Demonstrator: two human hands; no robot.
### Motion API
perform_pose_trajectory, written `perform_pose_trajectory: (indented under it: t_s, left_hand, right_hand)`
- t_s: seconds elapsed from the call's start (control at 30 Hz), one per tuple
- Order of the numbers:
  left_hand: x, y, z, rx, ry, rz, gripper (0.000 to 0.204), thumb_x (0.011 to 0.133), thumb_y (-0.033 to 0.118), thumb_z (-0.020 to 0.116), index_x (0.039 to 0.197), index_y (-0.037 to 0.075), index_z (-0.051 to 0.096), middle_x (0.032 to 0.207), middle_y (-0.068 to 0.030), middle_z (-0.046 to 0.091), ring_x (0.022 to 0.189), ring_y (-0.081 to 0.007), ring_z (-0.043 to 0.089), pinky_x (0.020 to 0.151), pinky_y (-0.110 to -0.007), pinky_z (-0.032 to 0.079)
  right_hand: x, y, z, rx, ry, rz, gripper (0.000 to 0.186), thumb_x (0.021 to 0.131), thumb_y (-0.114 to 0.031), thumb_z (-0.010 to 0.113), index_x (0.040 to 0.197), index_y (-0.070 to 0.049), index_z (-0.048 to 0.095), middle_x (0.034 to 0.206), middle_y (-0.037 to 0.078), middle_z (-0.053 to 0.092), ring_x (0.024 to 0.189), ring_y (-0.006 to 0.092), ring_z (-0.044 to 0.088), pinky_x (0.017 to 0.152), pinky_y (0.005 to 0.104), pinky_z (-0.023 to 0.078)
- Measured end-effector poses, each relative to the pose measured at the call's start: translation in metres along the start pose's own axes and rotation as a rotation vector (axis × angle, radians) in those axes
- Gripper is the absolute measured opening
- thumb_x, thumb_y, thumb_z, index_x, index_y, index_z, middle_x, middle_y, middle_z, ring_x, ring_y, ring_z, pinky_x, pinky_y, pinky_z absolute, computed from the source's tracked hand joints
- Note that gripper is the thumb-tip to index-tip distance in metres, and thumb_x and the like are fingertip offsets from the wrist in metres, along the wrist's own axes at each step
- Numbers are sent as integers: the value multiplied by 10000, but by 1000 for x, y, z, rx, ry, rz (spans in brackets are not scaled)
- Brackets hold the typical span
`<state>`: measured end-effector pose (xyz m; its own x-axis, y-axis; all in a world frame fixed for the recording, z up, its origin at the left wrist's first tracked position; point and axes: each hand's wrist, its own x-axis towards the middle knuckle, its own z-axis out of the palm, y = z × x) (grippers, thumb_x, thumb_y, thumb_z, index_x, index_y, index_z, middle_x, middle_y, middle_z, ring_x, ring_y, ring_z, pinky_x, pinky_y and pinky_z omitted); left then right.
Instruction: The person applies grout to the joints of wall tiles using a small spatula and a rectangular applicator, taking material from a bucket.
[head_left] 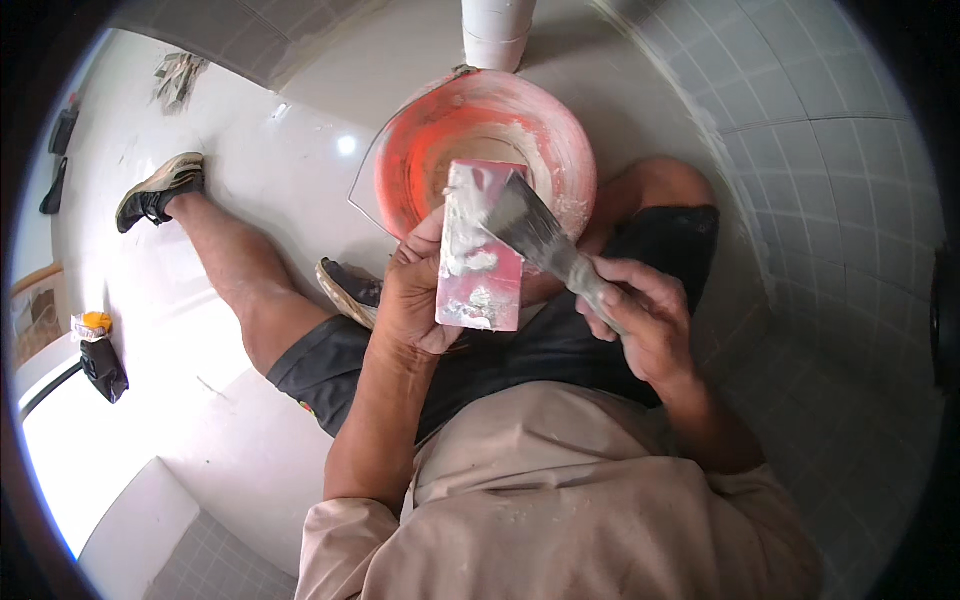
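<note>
My left hand [415,290] grips a pink rectangular block [468,298] upright by its left edge, its face smeared with white paste. My right hand [638,310] is closed round the handle of a wide putty knife [532,228], whose metal blade rests on the block's upper right part. Behind the block sits an orange-red bucket [420,125], coated inside with pale residue, its wire handle hanging to the left.
A white cylindrical container [497,30] stands beyond the bucket. Grey tiled wall [830,150] curves along the right. On the pale floor [200,400] lie my outstretched left leg, a black bag with a yellow-topped item [100,365], and grey scraps [178,80] at the back left.
</note>
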<state>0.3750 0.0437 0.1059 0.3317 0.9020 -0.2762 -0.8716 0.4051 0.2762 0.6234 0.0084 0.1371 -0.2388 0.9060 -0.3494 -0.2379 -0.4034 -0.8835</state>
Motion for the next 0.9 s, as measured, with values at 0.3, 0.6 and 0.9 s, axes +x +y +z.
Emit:
perform_pose_trajectory:
  t_s: [0.3, 0.6, 0.9]
  left_hand:
    - [1, 18, -13, 369, 20, 284, 489, 892, -51, 606, 1370, -29, 501, 1265, -161, 622, 1149, -245, 617, 992, -391, 521]
    - [1, 17, 6, 697, -107, 405, 370, 897, -83, 601, 1264, -35, 611, 1232, -136, 627, 1148, -240, 601, 1008, -354, 455]
    - [-2, 28, 24, 1155, -277, 370, 378, 829, -164, 561, 1163, -31, 676, 1043, -124, 656, 984, -220, 625, 903, -315, 472]
  right_hand:
    - [-14, -80, -10, -1157, 22, -683, 287, 821, 33, 687, 1105, -3, 690, 947, 107, 666, 768, 200, 651, 629, 302, 504]
    - [-7, -111, 21, -1579, 1, -940, 194, 766, 0, 695, 956, -27, 720, 896, 87, 672, 730, 216, 624, 614, 345, 476]
    - [-27, -109, 10, -1572, 58, -913, 235, 738, 42, 743, 964, -19, 715, 948, 112, 680, 782, 254, 661, 643, 345, 501]
